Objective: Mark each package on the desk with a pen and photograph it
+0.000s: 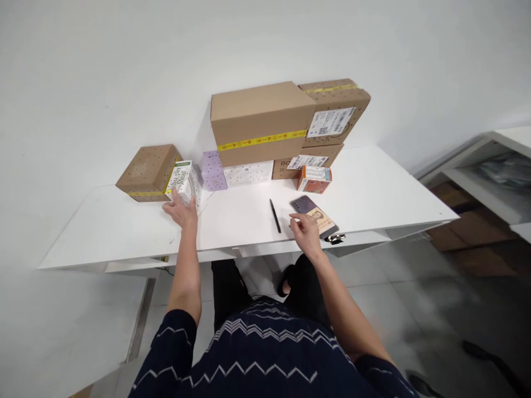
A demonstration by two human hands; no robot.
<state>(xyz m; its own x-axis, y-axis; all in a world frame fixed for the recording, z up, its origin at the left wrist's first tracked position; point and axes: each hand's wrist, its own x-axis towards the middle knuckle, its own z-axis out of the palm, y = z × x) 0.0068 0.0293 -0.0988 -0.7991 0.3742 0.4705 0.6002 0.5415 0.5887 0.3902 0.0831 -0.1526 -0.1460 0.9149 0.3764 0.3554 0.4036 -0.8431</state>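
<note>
My left hand is at the near end of a white carton printed "Super Meal", with thumb and fingers closed around that end. The carton stands against the right side of a brown cardboard box with yellow tape. My right hand is over the table's front part, fingers curled in and thumb close to the index finger, with nothing visible in them. Beside it lies a smartphone with a picture card on its back. A black pen lies to the left of my right hand.
Against the wall, a large brown box rests on a purple-and-white box. To its right, a labelled brown box sits on another brown box. An orange carton stands in front. A shelf unit is at right.
</note>
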